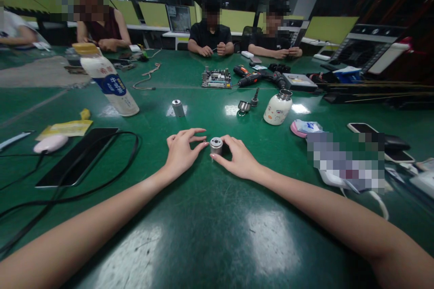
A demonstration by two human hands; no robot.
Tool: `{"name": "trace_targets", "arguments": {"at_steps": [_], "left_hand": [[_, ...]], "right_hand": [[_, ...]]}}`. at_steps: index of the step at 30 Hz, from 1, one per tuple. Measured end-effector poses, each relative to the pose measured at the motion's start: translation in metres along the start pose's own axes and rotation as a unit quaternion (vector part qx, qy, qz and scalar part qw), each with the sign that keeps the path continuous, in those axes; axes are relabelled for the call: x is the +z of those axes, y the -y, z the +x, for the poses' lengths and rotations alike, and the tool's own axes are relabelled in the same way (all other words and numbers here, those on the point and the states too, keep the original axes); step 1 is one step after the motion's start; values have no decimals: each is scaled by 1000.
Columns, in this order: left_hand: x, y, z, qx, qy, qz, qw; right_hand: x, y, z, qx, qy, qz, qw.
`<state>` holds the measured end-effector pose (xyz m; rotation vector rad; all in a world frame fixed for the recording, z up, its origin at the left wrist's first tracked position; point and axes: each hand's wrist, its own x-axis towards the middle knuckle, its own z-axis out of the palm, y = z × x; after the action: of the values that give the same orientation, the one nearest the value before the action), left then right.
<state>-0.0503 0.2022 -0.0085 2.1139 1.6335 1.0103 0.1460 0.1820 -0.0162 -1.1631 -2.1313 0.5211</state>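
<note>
Watching right hand (237, 158) pinch metal cylinder (216, 146) upright on green table (217, 207); index contact hard to make out. Left hand (183, 149) just beside, fingers curved; speck (204, 141) tiny, I can't tell if pinched. Left forearm (101, 219) cut off.

Green table (217, 207), grey cylinder (178, 109), circuit board (216, 78)

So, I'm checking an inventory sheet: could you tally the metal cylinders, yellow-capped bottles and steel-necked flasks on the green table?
Metal cylinders: 2 (near cylinder at the right hand, far cylinder)
Yellow-capped bottle: 1
Steel-necked flask: 1
Total: 4
</note>
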Motion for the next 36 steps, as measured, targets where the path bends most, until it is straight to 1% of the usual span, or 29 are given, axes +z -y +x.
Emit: {"name": "trace_targets", "arguments": {"at_steps": [2,4,8,9,10,12,15,23,25,28,30,32,36], "left_hand": [[0,-1,0,3,-4,-2,1000],[-1,-3,0,10,-25,-19,999],[-4,-13,-1,60,-127,-95,985],[-4,-17,-2,76,-141,-113,981],[-5,-20,-4,90,-143,-124,978],[-5,-27,-7,109,-125,-122,979],[-5,-32,-9,120,-92,-92,984],[-6,-31,-8,136,-53,-81,986],[-5,-30,-8,128,-72,-98,984],[-6,-29,-8,95,-138,-120,979],[-6,-28,-8,85,-159,-117,977],[-6,-29,-8,97,-138,-116,979],[-4,-33,-10,117,-60,-139,982]], "right_hand": [[0,0,0,2,1,0,1000],[-1,0,0,3,2,0,1000],[-1,1,0,6,1,-5,1000],[0,1,0,6,1,-6,1000],[0,1,0,6,2,-7,1000],[0,1,0,5,1,-8,1000],[1,1,0,2,-5,-12,1000],[1,0,0,-1,-1,-17,1000],[0,0,0,-2,0,-13,1000],[0,1,0,-2,1,-5,1000],[0,1,0,-1,2,-3,1000],[0,1,0,-2,1,-4,1000],[1,0,0,-2,-4,-16,1000]]}}
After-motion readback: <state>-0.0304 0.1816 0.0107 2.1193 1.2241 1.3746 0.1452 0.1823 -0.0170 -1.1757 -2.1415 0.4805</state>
